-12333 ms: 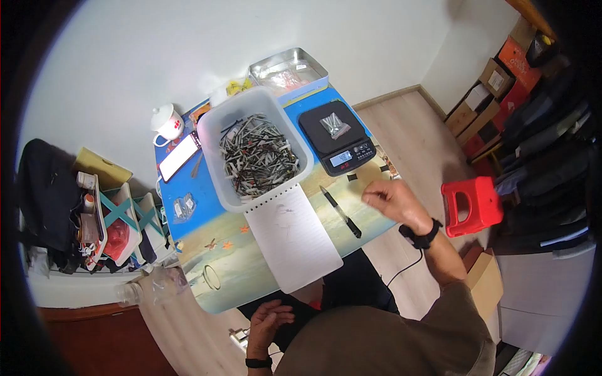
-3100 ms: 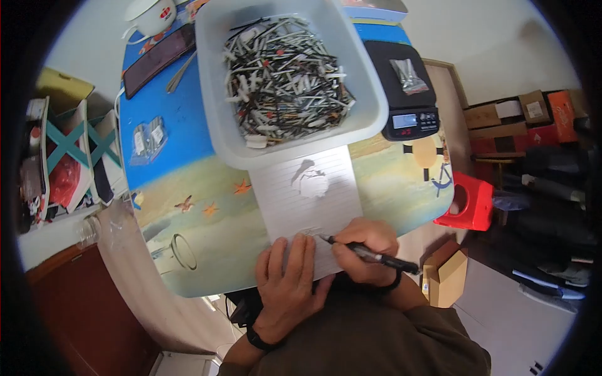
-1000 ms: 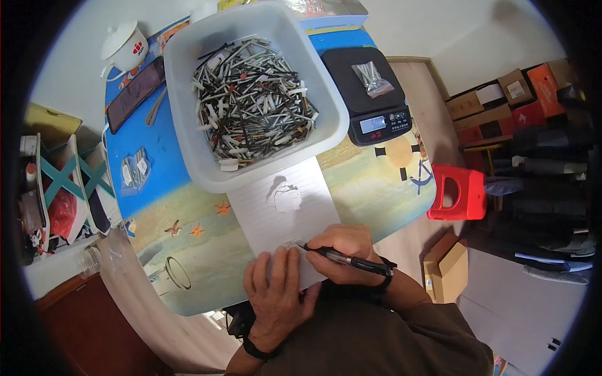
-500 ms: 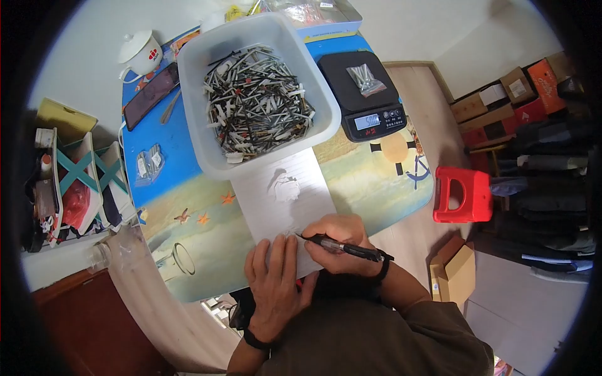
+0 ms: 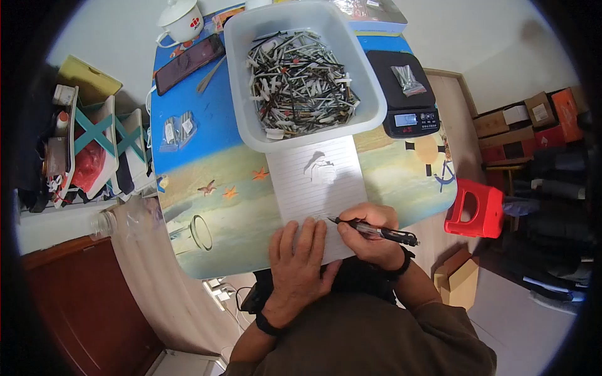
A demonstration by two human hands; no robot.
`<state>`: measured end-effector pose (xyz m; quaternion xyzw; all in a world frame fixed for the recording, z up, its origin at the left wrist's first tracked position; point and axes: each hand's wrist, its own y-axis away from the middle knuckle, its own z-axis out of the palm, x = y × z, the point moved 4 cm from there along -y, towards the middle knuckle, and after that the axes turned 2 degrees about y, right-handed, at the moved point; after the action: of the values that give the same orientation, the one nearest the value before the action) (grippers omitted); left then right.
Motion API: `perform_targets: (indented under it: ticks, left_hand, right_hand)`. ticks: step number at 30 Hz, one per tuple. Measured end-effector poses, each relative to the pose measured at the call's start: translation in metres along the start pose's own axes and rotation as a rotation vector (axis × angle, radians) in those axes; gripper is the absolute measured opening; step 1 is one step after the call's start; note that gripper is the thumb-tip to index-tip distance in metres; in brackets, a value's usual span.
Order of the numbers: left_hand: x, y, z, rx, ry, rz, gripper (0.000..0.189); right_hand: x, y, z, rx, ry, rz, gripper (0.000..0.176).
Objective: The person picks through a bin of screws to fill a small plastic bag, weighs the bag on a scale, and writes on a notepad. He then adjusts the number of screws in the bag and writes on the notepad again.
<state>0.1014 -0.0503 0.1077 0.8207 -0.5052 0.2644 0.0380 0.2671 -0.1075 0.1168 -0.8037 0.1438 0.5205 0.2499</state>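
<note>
My left hand (image 5: 300,262) lies flat on the lower part of a lined paper sheet (image 5: 290,182), its fingers stretched out. My right hand (image 5: 374,241) grips a black pen (image 5: 382,232), with the tip touching or just above the paper, right of the left fingertips. Faint marks show near the tip. Small white paper scraps (image 5: 323,173) rest higher up on the sheet. A white plastic bin (image 5: 370,122) full of mixed screws and plastic wall plugs (image 5: 301,81) stands just beyond the paper and hides its top edge.
Right of the bin, a black digital scale (image 5: 382,75) carries a small bag of metal pieces (image 5: 406,81). Two small bags (image 5: 179,130), a phone (image 5: 188,64) and a lidded mug (image 5: 180,24) are at the left. A red stool (image 5: 475,210) stands beyond the table's right edge.
The view has shifted, so the table and everything on it appear farther right and higher. Both hands stay at the paper, and the pen remains in the right hand.
</note>
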Motion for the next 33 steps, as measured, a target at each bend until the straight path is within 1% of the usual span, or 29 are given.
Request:
perform_targets:
  ticks: [4,6,12,16,24,33]
  left_hand:
    - [-0.0014,0.0000,0.0008,-0.001,0.014,-0.008,0.075]
    - [-0.0019,-0.0002,0.0010,-0.010,0.015,0.000,0.075]
    - [-0.0036,0.0016,0.0033,-0.021,0.015,0.006,0.074]
    - [-0.0029,0.0004,0.0032,-0.025,0.016,0.000,0.073]
    - [-0.0019,0.0007,0.0029,-0.027,0.003,-0.008,0.069]
    - [-0.0025,0.0001,0.0020,-0.022,-0.010,-0.009,0.072]
  right_hand:
    - [-0.0013,-0.0029,0.0015,-0.024,0.052,0.010,0.013]
    - [-0.0020,-0.0024,0.0022,-0.003,0.099,-0.074,0.015]
    - [-0.0011,-0.0020,0.0046,-0.053,0.191,-0.150,0.024]
    - [0.0004,-0.0016,0.0042,-0.053,0.162,-0.128,0.024]
    - [-0.0009,-0.0041,0.0038,-0.057,0.174,-0.149,0.024]
    - [-0.0005,-0.0052,0.0038,-0.095,0.212,-0.163,0.029]
